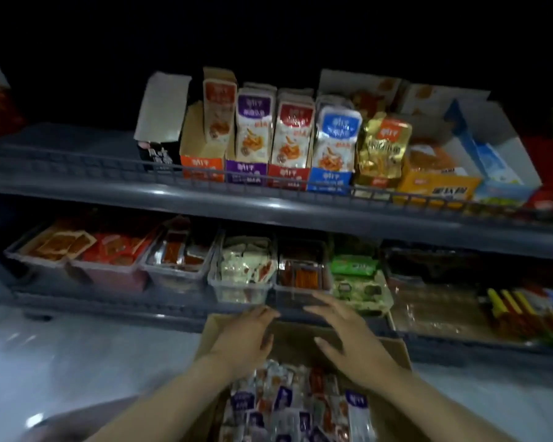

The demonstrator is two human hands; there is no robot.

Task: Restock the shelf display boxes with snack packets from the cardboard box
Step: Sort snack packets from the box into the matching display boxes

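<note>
A brown cardboard box point(393, 352) stands below the shelves, holding several loose snack packets point(288, 406) in purple, red and white. My left hand point(246, 338) and my right hand point(348, 342) hover over the box's far end, fingers relaxed, holding nothing. On the upper shelf stand several display boxes: orange point(201, 167), which looks nearly empty, purple point(246, 170), red point(288, 175) and blue point(329, 180), the last three filled with upright packets.
A grey wire rail point(109, 173) runs along the upper shelf front. The lower shelf carries several clear plastic bins point(240, 291) of snacks. A gold bag point(382, 148) and yellow and light-blue boxes stand at the upper right. Grey floor lies to the left.
</note>
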